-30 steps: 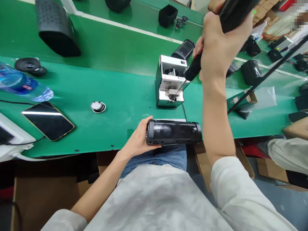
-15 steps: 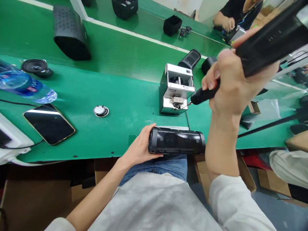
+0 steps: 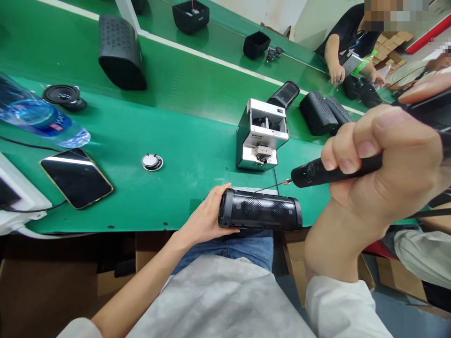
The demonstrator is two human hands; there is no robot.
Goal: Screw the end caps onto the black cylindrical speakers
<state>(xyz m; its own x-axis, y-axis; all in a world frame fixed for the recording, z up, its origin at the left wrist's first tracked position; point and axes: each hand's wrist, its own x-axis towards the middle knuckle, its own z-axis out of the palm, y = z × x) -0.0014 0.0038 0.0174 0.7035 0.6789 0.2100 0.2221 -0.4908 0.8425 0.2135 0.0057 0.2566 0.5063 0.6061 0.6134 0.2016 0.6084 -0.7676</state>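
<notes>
At the front edge of the green bench (image 3: 190, 145), a long black speaker (image 3: 260, 211) sits in the person's left grip (image 3: 207, 211), which is wrapped around its left end and hides some of it. The right grip (image 3: 391, 159) is curled tight around a black screwdriver (image 3: 310, 174); the back of that tool is cut off at the right side. Its thin metal bit (image 3: 270, 187) points at the speaker's back edge, but I cannot tell if they touch.

Behind the speaker stands a silver machine (image 3: 264, 141) with a dark part inside its top hole. Far back, a black tub (image 3: 192, 21) has a thin red thing (image 3: 192, 5) in it. Near it, a black box (image 3: 252, 52) is too dark inside to see what it holds. Over on the left, a water bottle (image 3: 52, 122) is cut off too. Under the bench, a brown box (image 3: 295, 263) is partly hidden by the right arm (image 3: 338, 239).

A wide piece of green bench top lies between the phone (image 3: 77, 178) and the left grip. A thinner strip lies between the machine and the speaker.
</notes>
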